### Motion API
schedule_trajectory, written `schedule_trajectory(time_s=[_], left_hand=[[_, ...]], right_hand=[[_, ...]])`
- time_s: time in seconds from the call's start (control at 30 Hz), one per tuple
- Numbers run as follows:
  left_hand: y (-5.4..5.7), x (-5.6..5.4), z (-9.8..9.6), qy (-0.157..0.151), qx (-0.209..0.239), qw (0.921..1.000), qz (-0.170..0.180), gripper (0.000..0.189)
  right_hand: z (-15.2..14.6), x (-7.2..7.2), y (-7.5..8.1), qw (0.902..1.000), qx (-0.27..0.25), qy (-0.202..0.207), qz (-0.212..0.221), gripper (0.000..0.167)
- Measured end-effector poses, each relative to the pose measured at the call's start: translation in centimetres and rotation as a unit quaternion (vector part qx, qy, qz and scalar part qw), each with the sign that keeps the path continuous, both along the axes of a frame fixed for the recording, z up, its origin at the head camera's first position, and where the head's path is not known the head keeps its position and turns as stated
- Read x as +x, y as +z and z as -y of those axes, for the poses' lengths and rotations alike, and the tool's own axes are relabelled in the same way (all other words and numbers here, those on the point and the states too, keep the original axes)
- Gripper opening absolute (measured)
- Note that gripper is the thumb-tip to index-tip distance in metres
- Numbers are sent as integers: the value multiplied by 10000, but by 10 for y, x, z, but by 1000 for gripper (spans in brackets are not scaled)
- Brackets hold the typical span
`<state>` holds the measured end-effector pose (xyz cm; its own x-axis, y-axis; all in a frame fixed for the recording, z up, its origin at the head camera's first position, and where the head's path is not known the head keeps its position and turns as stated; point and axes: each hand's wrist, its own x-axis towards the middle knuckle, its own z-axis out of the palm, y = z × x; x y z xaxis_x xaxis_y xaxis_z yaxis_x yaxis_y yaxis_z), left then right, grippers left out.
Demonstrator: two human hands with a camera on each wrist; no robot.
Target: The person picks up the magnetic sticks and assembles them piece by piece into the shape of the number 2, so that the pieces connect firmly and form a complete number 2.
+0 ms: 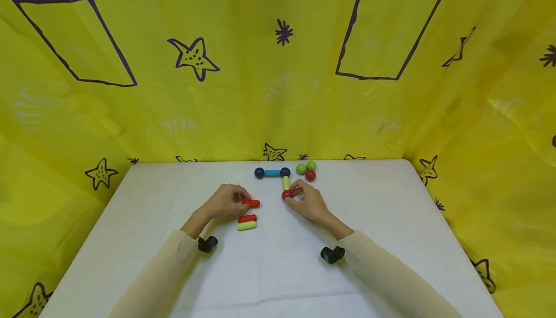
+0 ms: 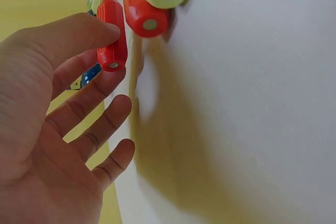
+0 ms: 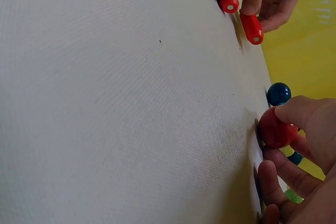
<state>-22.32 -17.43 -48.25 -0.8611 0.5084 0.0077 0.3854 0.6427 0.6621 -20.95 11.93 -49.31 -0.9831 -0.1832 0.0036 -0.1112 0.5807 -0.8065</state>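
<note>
Head view: our left fingers (image 1: 244, 194) pinched a red ribbed rod (image 1: 255, 203), right fingers (image 1: 299, 184) a red ball (image 1: 286, 194), perhaps steadying the lime rod (image 1: 285, 183).

Two dark blue balls (image 1: 259, 173); two green balls (image 1: 311, 166); two red balls (image 1: 310, 175); two red rods (image 1: 247, 218); two yellow-green rods (image 1: 246, 226); one blue rod (image 1: 272, 173); one left hand (image 1: 225, 201); one right hand (image 1: 309, 203); two sleeves (image 1: 152, 274); two wrist cameras (image 1: 207, 244); one tabletop (image 1: 391, 207).

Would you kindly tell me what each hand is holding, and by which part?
The left hand pinches a red rod near its left end; the right hand grips a red ball by its sides.
</note>
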Motion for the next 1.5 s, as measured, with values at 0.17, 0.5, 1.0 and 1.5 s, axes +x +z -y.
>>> schedule_trajectory(time_s=[0.17,0.5,1.0,1.5], left_hand=[[-2,-4,-7,29,52,9999,-114,15],[3,-13,-20,66,-15,9999,-91,16],[6,-26,-54,-151,-96,9998,-33,16],[6,-27,-66,-172,-43,9998,29,13]], right_hand=[[-1,0,0,10000,-53,18,44,24],[-1,-2,0,10000,-57,7,28,24],[-2,-1,-3,10000,-86,1,-21,22],[-3,-1,-4,9999,-100,-107,-2,22]])
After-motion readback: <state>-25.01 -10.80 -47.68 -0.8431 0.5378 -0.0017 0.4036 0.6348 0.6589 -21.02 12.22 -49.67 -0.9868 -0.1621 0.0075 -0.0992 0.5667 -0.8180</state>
